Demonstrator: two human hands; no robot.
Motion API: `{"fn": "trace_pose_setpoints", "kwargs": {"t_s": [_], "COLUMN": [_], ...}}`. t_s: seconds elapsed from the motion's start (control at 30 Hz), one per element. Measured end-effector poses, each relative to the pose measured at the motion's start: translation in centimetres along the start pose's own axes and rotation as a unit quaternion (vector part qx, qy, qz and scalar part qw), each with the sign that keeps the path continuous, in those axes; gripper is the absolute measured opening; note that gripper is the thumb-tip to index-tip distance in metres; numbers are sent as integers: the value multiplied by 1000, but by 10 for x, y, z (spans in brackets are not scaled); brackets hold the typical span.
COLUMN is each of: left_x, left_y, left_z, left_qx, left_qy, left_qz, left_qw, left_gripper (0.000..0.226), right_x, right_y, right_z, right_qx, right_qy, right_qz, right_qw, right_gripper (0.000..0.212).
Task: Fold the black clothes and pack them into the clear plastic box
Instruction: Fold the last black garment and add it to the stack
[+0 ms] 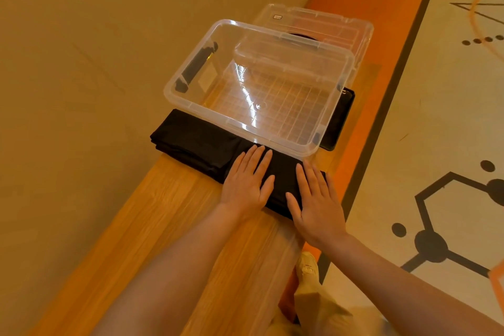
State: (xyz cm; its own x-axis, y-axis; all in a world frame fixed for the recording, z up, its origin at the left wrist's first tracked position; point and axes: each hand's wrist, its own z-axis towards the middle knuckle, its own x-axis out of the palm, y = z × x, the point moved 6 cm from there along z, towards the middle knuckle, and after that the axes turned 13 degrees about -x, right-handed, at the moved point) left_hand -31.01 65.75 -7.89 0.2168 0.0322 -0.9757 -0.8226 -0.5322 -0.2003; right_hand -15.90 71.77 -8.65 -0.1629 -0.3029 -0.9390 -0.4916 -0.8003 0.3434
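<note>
A folded black garment [196, 142] lies across a narrow wooden bench [174, 215], just in front of the clear plastic box [174, 82]. The box stands open with nothing inside it. My left hand [246, 180] lies flat on the garment's right half, fingers straight and pointing toward the box. My right hand [316, 199] presses flat on the garment's right end, beside the left hand. Both palms face down, and neither hand grips the cloth.
The box's clear lid [327, 24] lies behind the box. A black flat object [338, 120] sits under the box's right side. The bench's right edge drops to an orange strip [381, 8] and patterned floor [450, 123]. My shoe [308, 267] shows below the bench.
</note>
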Motion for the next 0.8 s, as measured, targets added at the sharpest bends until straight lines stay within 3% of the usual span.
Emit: {"fn": "trace_pose_setpoints", "kwargs": {"t_s": [0.13, 0.23, 0.37, 0.47, 0.57, 0.67, 0.8], "left_x": [-5, -20, -32, -21, -26, -28, -22], "left_y": [-1, 3, 28, 46, 40, 28, 20], "left_z": [1, -8, -33, -42, -41, -36, -36], "left_qx": [2, -16, -123, -222, -188, -157, -160], "left_qy": [19, -15, -110, -54, -80, -83, -35], "left_qz": [-16, -79, -135, -200, -124, -45, -100], "left_qw": [1000, 997, 977, 953, 971, 983, 981], "left_gripper": [68, 65, 52, 50, 43, 40, 43], "right_x": [-7, -22, -23, -15, -10, -8, -12], "right_y": [0, -4, -31, -37, -31, -23, -22], "right_z": [0, -8, -30, -38, -39, -38, -37], "right_qx": [-9, 11, 123, 195, 254, 258, 268], "right_qy": [-2, -34, -74, -77, -73, -66, -73], "right_qz": [33, 99, 178, 274, 348, 377, 391], "right_qw": [999, 994, 973, 939, 899, 887, 877], "right_gripper": [70, 67, 66, 78, 74, 66, 63]}}
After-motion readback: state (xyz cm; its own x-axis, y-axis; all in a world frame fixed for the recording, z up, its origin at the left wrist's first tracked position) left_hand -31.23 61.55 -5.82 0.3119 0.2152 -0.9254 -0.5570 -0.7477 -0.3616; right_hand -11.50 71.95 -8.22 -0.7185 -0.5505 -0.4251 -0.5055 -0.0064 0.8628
